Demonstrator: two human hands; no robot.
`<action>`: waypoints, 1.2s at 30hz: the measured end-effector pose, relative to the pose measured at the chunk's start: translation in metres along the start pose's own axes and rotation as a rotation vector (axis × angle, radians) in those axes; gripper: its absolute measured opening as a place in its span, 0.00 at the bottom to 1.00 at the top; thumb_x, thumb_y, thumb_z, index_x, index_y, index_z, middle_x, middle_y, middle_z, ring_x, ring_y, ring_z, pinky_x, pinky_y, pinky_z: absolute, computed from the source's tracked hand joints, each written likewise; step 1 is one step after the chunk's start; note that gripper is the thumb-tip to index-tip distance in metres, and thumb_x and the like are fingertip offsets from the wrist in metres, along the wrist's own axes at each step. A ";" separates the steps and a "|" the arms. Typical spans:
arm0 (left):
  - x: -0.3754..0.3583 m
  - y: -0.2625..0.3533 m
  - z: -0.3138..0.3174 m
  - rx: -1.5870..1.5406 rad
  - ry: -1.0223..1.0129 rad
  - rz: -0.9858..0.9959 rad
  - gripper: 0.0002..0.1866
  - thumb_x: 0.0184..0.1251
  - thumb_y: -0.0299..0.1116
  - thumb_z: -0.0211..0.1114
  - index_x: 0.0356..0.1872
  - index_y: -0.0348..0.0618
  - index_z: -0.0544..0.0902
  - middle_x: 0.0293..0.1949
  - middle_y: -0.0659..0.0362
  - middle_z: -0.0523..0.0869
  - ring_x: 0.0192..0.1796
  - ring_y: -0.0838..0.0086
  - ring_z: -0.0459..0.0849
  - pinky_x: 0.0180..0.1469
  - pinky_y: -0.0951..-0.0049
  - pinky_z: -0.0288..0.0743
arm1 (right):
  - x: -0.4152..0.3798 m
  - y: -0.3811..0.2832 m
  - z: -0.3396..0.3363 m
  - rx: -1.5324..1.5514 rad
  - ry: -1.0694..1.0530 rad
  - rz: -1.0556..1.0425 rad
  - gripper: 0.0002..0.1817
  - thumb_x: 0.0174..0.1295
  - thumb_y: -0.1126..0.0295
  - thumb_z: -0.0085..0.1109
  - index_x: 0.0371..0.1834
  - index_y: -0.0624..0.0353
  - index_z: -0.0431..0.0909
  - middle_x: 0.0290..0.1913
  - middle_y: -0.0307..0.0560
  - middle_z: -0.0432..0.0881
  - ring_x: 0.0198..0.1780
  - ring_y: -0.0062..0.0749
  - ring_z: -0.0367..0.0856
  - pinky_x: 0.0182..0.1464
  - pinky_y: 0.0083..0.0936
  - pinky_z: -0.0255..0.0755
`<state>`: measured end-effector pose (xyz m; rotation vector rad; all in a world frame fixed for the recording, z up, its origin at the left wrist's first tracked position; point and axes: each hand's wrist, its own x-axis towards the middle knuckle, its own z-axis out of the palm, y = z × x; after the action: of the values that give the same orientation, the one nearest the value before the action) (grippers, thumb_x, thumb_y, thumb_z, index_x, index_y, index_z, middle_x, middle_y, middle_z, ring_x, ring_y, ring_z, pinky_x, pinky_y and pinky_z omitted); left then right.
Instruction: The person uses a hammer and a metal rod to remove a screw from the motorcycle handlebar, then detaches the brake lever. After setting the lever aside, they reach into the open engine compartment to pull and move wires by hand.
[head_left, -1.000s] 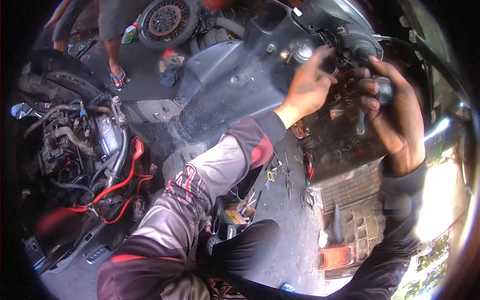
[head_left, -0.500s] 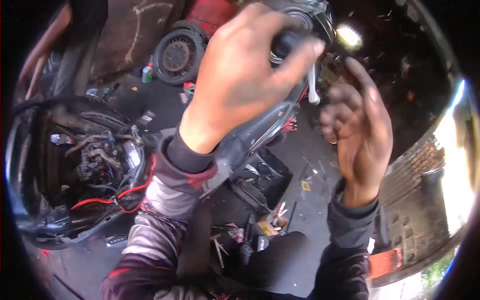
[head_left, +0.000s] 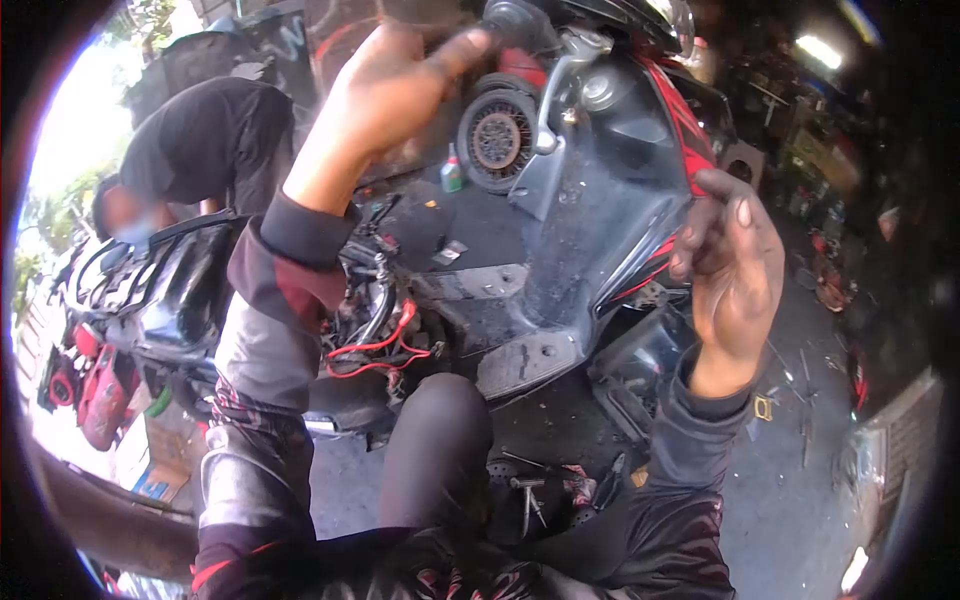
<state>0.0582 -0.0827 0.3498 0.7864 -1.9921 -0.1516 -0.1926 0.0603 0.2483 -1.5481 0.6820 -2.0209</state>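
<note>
My left hand point(head_left: 385, 95) is raised at the upper left of the scooter, beside the dark handlebar grip point(head_left: 520, 25). Its thumb stretches toward the grip, the other fingers are partly hidden and blurred, and nothing shows in it. My right hand point(head_left: 740, 265) hovers at the right side of the scooter's grey inner body panel point(head_left: 590, 190), fingers loosely bent and apart, holding nothing visible. Soot or grease darkens its fingertips. A silver brake lever point(head_left: 558, 90) hangs below the grip. Red trim point(head_left: 680, 115) runs along the panel's right edge.
A person in black point(head_left: 215, 130) bends over a black scooter tail point(head_left: 180, 290) at left. A red cable point(head_left: 385, 350) crosses exposed mechanical parts. Behind stand a spoked wheel point(head_left: 497, 138) and a green bottle point(head_left: 452, 173). Tools point(head_left: 530, 500) lie on the floor by my knee point(head_left: 440, 440).
My view has swung left, bringing the bending person and more of the scooter into sight. My left hand, earlier over the handlebar grip, is now to its left. My right hand stays raised.
</note>
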 end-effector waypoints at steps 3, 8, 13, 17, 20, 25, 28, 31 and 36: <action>0.001 0.005 -0.007 -0.113 -0.138 -0.188 0.25 0.74 0.52 0.58 0.38 0.35 0.84 0.22 0.67 0.76 0.24 0.84 0.72 0.26 0.78 0.64 | 0.004 -0.001 -0.019 -0.019 0.018 -0.050 0.25 0.74 0.57 0.47 0.58 0.72 0.72 0.28 0.41 0.73 0.25 0.22 0.73 0.28 0.17 0.69; 0.034 0.018 -0.024 0.456 -0.171 0.300 0.27 0.74 0.54 0.57 0.50 0.36 0.82 0.27 0.59 0.82 0.30 0.81 0.81 0.31 0.80 0.73 | 0.004 -0.004 -0.045 -0.037 -0.006 -0.097 0.24 0.74 0.57 0.48 0.57 0.71 0.74 0.30 0.42 0.75 0.27 0.22 0.75 0.29 0.17 0.69; 0.048 0.055 0.003 0.918 -0.305 0.142 0.22 0.63 0.47 0.62 0.34 0.32 0.84 0.34 0.38 0.85 0.40 0.45 0.85 0.44 0.50 0.78 | 0.003 -0.005 -0.054 -0.060 -0.011 -0.084 0.21 0.72 0.58 0.53 0.51 0.68 0.78 0.27 0.41 0.77 0.26 0.22 0.76 0.30 0.17 0.69; 0.054 0.064 0.011 0.822 -0.396 -0.032 0.19 0.61 0.43 0.66 0.29 0.32 0.84 0.29 0.42 0.85 0.28 0.56 0.86 0.32 0.58 0.79 | 0.006 -0.001 -0.063 -0.115 -0.014 -0.129 0.20 0.71 0.58 0.54 0.49 0.67 0.80 0.26 0.39 0.77 0.26 0.20 0.75 0.31 0.16 0.67; 0.067 0.053 -0.003 0.723 -0.564 -0.234 0.13 0.64 0.38 0.66 0.36 0.36 0.84 0.23 0.52 0.81 0.19 0.68 0.80 0.22 0.67 0.73 | 0.008 0.002 -0.071 -0.162 -0.014 -0.126 0.20 0.72 0.58 0.54 0.49 0.67 0.80 0.26 0.39 0.77 0.26 0.20 0.75 0.31 0.16 0.67; 0.071 0.006 -0.010 -0.802 -0.917 -0.519 0.17 0.73 0.37 0.62 0.57 0.44 0.75 0.24 0.63 0.76 0.17 0.82 0.71 0.15 0.81 0.64 | 0.010 0.003 -0.080 -0.119 0.006 -0.096 0.20 0.71 0.58 0.55 0.49 0.66 0.80 0.26 0.39 0.77 0.27 0.20 0.75 0.31 0.16 0.67; 0.076 0.017 -0.014 -0.344 -0.799 -0.215 0.20 0.73 0.46 0.61 0.56 0.43 0.79 0.34 0.59 0.83 0.23 0.72 0.79 0.25 0.70 0.73 | 0.012 0.006 -0.090 -0.133 -0.018 -0.108 0.20 0.72 0.57 0.54 0.51 0.66 0.79 0.28 0.38 0.77 0.27 0.19 0.75 0.30 0.15 0.66; 0.059 0.092 -0.018 0.674 -0.455 0.104 0.25 0.72 0.53 0.59 0.55 0.42 0.82 0.39 0.55 0.88 0.32 0.64 0.85 0.38 0.62 0.77 | 0.014 0.008 -0.096 -0.186 -0.014 -0.111 0.21 0.73 0.57 0.53 0.54 0.65 0.78 0.31 0.38 0.76 0.27 0.19 0.74 0.29 0.14 0.65; 0.046 0.117 0.003 0.992 -0.474 0.015 0.20 0.63 0.47 0.63 0.47 0.42 0.84 0.25 0.44 0.85 0.32 0.57 0.86 0.38 0.60 0.79 | 0.015 0.010 -0.096 -0.208 0.005 -0.096 0.20 0.73 0.57 0.53 0.53 0.65 0.79 0.30 0.38 0.76 0.27 0.19 0.74 0.29 0.14 0.66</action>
<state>-0.0142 -0.0187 0.4299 1.4413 -2.5073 0.7885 -0.2880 0.0507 0.2307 -1.7238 0.8577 -2.0783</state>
